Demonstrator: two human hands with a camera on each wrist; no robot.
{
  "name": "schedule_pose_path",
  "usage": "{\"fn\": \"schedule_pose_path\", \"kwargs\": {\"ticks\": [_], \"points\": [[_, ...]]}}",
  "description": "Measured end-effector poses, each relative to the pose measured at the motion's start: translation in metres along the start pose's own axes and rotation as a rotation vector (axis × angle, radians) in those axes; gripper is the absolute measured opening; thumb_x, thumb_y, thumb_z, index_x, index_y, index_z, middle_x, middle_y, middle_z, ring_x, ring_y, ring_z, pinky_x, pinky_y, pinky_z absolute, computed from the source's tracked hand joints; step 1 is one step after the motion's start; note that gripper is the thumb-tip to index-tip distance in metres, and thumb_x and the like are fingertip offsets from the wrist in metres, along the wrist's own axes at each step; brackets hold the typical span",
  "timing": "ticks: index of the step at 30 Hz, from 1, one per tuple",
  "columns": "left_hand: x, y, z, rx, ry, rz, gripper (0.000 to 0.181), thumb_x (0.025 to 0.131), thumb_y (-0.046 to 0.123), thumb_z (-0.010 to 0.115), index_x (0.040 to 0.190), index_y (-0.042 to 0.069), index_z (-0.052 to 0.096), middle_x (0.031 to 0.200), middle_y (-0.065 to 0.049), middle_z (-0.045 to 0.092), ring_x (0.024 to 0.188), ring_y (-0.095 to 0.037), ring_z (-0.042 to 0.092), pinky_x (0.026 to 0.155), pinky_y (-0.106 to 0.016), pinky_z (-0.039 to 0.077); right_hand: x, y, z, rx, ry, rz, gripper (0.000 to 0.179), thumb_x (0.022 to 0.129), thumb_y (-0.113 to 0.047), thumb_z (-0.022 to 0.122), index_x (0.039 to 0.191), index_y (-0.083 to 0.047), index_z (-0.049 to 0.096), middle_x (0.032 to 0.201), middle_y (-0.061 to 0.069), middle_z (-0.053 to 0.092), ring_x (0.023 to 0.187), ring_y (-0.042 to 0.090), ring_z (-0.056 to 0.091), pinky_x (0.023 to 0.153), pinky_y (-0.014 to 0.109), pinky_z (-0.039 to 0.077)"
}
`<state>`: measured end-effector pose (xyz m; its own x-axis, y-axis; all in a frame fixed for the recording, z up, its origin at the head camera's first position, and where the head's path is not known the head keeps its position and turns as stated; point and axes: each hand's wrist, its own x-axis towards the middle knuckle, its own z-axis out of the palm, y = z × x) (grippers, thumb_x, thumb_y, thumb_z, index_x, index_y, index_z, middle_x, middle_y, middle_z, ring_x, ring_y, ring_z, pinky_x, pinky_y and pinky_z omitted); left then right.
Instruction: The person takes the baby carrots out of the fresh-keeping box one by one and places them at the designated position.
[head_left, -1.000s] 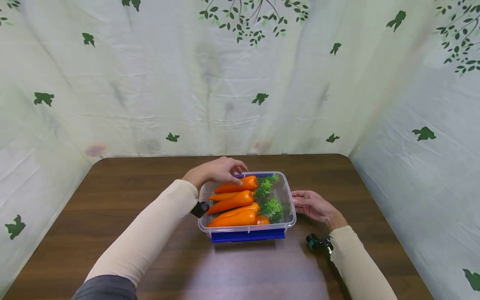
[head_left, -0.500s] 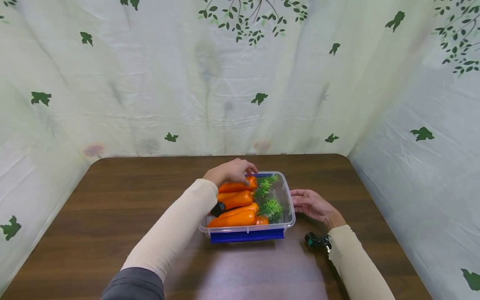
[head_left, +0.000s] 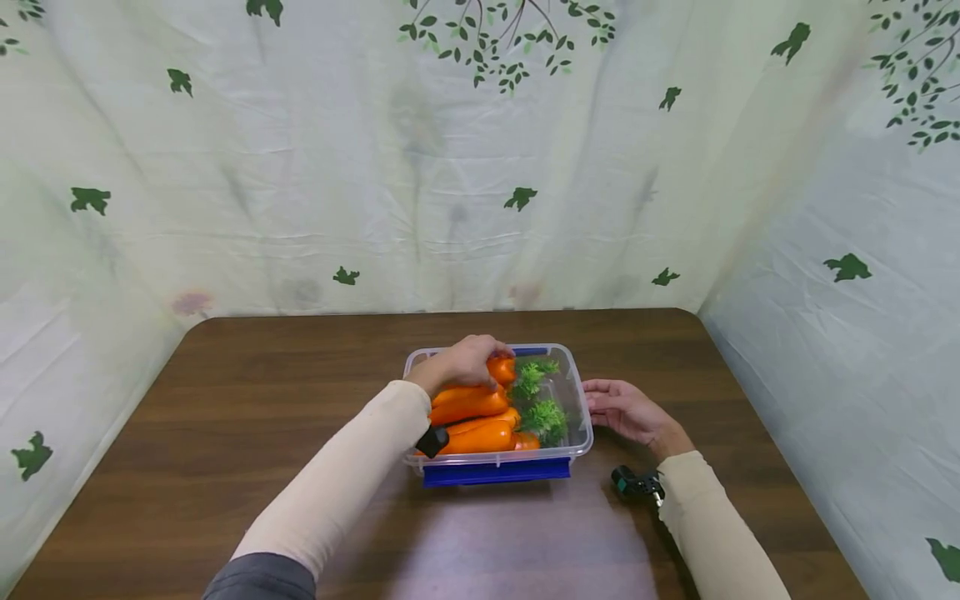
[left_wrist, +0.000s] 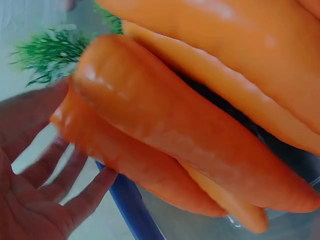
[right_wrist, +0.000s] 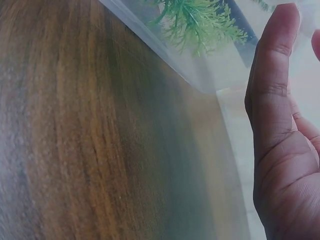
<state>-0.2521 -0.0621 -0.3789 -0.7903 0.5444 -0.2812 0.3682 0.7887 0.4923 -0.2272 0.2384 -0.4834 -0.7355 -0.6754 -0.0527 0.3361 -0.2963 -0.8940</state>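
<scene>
A clear plastic container (head_left: 583, 417) with blue clips holds several orange carrots (head_left: 480, 437) with green leafy tops (head_left: 545, 418). My left hand (head_left: 468, 362) reaches over its far side and grips a carrot (head_left: 501, 369) near the thick end. In the left wrist view, the thumb and fingers of that hand (left_wrist: 45, 200) lie around the ends of two stacked carrots (left_wrist: 145, 110); which one bears the grip is hard to tell. Beside the container's right wall is my right hand (head_left: 628, 412), its fingers fairly straight and touching or nearly touching the wall.
The container stands on a brown wooden table (head_left: 300, 400), towards its far edge. White cloth with printed leaves (head_left: 450, 167) hangs behind the table and at both sides. A small black device (head_left: 636, 483) sits at the right wrist.
My left hand moved right along the far carrots, then lowered onto them and came slightly nearer. The right hand and the container have stayed in place.
</scene>
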Motion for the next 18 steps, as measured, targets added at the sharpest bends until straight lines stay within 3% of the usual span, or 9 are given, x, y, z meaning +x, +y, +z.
{"fn": "schedule_pose_path", "kwargs": {"ticks": [9, 18], "points": [[-0.0035, -0.0025, 0.0069, 0.017, -0.022, -0.061, 0.045, 0.09, 0.01, 0.067, 0.133, 0.009, 0.055, 0.127, -0.012, 0.058, 0.117, -0.029, 0.052, 0.103, -0.04, 0.04, -0.0022, -0.0029, 0.0051, -0.023, 0.04, 0.004, 0.03, 0.097, 0.013, 0.034, 0.115, 0.002, 0.055, 0.101, 0.009, 0.069, 0.089, 0.016, 0.068, 0.081, 0.031, 0.055], [-0.0055, -0.0064, 0.0087, -0.032, -0.073, -0.025, 0.04, 0.093, 0.01, 0.063, 0.131, 0.008, 0.051, 0.128, -0.014, 0.055, 0.116, -0.029, 0.05, 0.105, -0.044, 0.038, -0.0031, -0.0022, 0.0072, -0.005, 0.046, 0.003, 0.028, 0.097, 0.013, 0.035, 0.115, 0.002, 0.054, 0.102, 0.01, 0.068, 0.091, 0.017, 0.067, 0.081, 0.032, 0.055]]}}
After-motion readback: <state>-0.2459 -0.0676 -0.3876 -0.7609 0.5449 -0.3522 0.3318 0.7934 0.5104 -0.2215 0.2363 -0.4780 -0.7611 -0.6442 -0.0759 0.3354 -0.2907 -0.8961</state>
